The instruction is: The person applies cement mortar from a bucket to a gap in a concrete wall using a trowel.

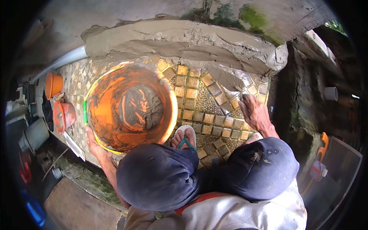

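Note:
My left hand (96,146) grips the near left side of a large orange bucket (100,105), with some fingers hidden behind its wall. The bucket is tilted, so its open mouth faces me. Grey wet mortar (148,109) lies at its bottom and smears the inside. My right hand (257,115) is closed around a trowel (226,79), its handle hidden in the fist. The mortar-coated blade points up and left, just below a rough mortar ledge (180,40) along the wall's foot.
Patterned wet tiles (205,119) lie under my sandalled foot (184,137). A grey pipe (63,60) meets the ledge's left end. Two small pots, an orange one (53,86) and a reddish one (64,116), stand at the left. A dark drop edges the tiles at right, with a white cup (331,94) beyond.

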The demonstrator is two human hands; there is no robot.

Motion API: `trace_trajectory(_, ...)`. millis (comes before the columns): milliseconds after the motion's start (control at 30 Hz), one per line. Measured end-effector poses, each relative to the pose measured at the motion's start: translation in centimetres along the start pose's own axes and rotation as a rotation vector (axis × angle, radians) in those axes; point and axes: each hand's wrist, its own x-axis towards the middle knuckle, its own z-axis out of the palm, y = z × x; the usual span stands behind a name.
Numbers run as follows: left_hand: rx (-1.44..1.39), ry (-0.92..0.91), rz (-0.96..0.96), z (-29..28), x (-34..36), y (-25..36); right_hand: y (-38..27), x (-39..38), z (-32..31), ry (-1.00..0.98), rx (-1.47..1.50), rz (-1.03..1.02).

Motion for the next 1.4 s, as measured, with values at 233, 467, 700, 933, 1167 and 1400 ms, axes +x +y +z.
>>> trace_trajectory(233,-0.092,0.128,-0.048,-8.3,-1.0,-2.7,2.3,0.6,4.6,-0.112,-0.235,-0.198)
trace_trajectory(467,-0.244,0.004,-0.068,-11.1,-0.2,-4.4,-0.6,12.2,9.5,-0.038,-0.527,-0.409)
trace_trajectory(700,-0.235,0.055,-0.056,-11.0,-0.4,-4.6,-4.4,17.0,9.6,-0.111,-0.609,-0.366)
trace_trajectory(933,-0.245,0.060,-0.033,-9.1,-0.7,-4.1,-7.9,19.3,9.9,-0.117,-0.571,-0.331)
trace_trajectory(1167,-0.213,0.049,0.027,-9.5,-0.2,-4.3,-10.1,21.7,9.6,-0.033,-0.466,-0.331)
trace_trajectory(1400,-0.228,0.046,0.032,-9.3,-0.4,-4.5,-9.0,21.5,7.7,0.046,-0.243,-0.232)
